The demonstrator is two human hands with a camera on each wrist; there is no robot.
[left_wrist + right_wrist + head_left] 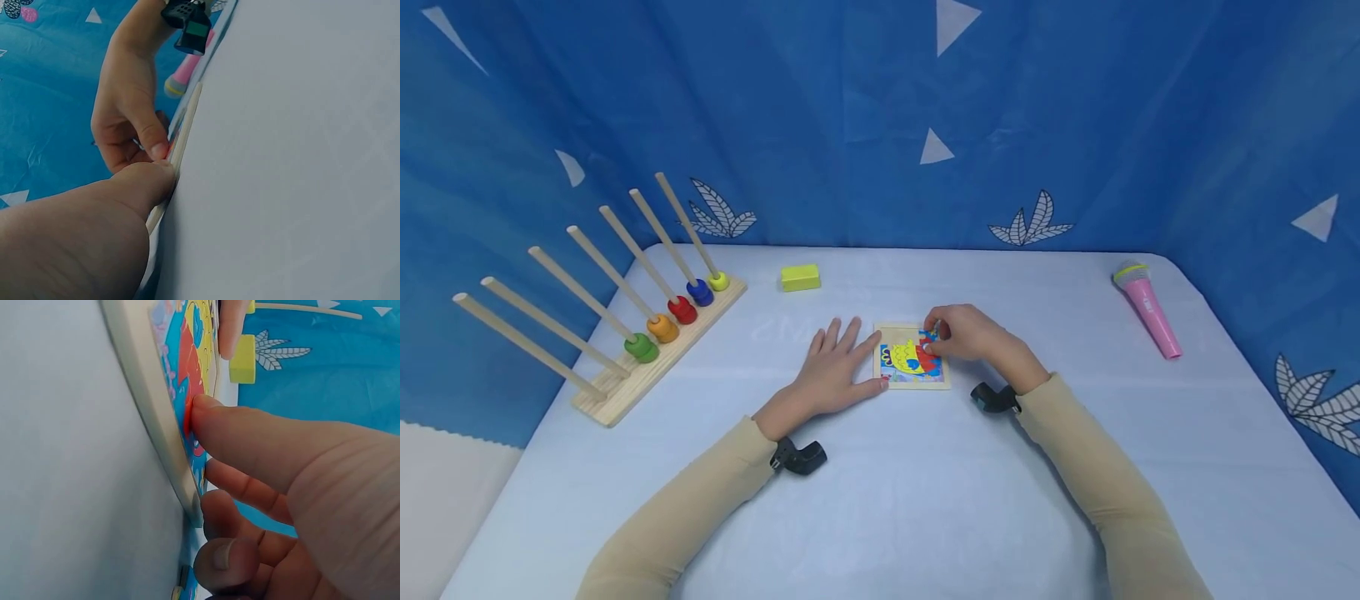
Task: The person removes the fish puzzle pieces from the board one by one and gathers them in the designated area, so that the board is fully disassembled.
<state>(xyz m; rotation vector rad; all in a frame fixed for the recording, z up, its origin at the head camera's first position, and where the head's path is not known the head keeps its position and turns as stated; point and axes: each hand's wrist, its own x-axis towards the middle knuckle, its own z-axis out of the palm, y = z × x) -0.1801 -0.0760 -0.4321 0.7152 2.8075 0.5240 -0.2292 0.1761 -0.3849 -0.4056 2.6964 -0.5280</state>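
A small square jigsaw puzzle (912, 384) with a pale wooden frame lies on the table, showing a yellow and red picture on blue. My left hand (831, 379) lies flat at its left side, fingers spread, with thumb and index fingertips at the frame. Over the puzzle's right part, my right hand (973, 333) has its fingers curled and its thumb on a red puzzle piece (189, 419). Its index finger bends down near the upper right corner, hiding part of the picture. In the left wrist view, the left thumb (153, 181) rests along the frame's edge.
A wooden bead stacker (681, 348) with tall pegs and coloured beads stands at the left. Behind the left hand sits a yellow-green block (801, 277). A pink toy microphone (1150, 312) lies at the right. Blue patterned cloth (865, 125) rises behind the table.
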